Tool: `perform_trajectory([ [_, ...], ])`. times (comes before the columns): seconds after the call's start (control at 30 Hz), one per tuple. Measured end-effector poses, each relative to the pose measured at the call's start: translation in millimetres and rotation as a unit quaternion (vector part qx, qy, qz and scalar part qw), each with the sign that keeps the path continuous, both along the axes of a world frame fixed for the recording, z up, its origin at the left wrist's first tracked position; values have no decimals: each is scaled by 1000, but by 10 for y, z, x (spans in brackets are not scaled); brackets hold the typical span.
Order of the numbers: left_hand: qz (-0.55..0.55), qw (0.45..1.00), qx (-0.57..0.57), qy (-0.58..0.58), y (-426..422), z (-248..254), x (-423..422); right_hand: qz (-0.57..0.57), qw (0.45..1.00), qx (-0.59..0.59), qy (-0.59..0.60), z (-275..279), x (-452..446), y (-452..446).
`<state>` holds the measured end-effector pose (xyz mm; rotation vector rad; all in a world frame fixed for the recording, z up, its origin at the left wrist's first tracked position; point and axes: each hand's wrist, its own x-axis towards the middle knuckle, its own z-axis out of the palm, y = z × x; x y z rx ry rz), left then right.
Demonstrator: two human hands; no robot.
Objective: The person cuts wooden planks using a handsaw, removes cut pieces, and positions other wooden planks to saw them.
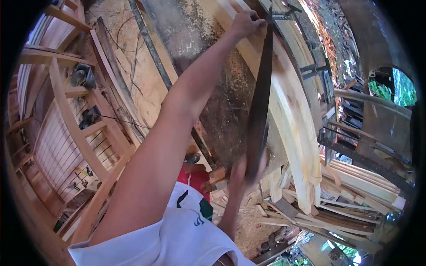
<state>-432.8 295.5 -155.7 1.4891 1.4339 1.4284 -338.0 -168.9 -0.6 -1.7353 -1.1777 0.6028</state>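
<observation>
Sawing looks to be under way, as far as we can judge. Our right hand [249, 169], blurred as if in motion, is closed around the handle end of a long dark saw [259, 104]. Its blade slants over the pale boards [288, 119] on the dusty worktop [191, 26], with the narrow tip reaching up close to our left hand [245, 24]. That left hand is at the far end of our outstretched arm, on or just over the boards, fingers curled; we cannot tell whether it grips the wood or only steadies it.

What is done is hard to read: we see no clear kerf, no parted piece beside the blade, and cannot tell whether the teeth touch the wood. The boards still run on in long lengths past the saw, so we judge that the cut is not finished, though how much is left does not show. Wood dust speckles the worktop, and loose strips [350, 208] lie heaped beyond the near ends of the boards.

As for containers, we can make out none with certainty. A dark bundle [83, 76] on the timber frame [71, 111] at left might be a bag; its contents are hidden from us.
</observation>
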Motion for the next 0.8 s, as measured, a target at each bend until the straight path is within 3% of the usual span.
perform_trajectory([
  [0.07,-20,999,-18,-29,-146,139,-65,-10,998,26,-54,-411,-34,1549],
  [0.1,-35,997,-32,-55,-189,198,-80,48,965,226,-120,-478,-40,2313],
  [0.17,-50,997,20,-61,45,28,-85,91,995,12,-36,-14,4,3067],
  [0.2,-64,993,67,-78,116,-100,-57,95,993,42,-48,-28,2,2835],
  [0.27,-74,991,54,-98,174,-51,-55,89,987,118,-69,109,-74,2264],
  [0.33,-28,999,13,38,79,16,-53,33,999,-26,-28,170,-137,870],
  [0.4,-36,998,44,-8,48,81,-74,80,992,13,-97,91,20,-367],
  [0.47,-47,995,64,-52,-10,-10,-39,-2,993,-83,83,156,-27,-874],
  [0.53,-8,996,90,0,64,-46,-16,64,994,73,-55,-11,39,-537],
  [0.57,-5,995,96,4,139,11,-78,50,981,43,-180,-259,115,60],
  [0.6,-28,996,83,-34,119,34,-87,-3,998,57,-23,-455,6,821],
  [0.63,-52,994,64,-75,42,0,-38,15,997,49,-55,-263,-116,1529],
  [0.67,-51,994,67,-73,105,-4,-50,73,970,227,-37,-425,-102,2304],
  [0.7,-57,992,76,-81,164,-49,-45,107,969,191,-112,-285,-61,2853],
  [0.77,-62,991,83,-89,158,-92,-38,108,976,167,-91,-274,-47,2717],
  [0.8,-46,996,75,-31,198,-77,-67,111,980,149,-69,-251,-44,2646],
])
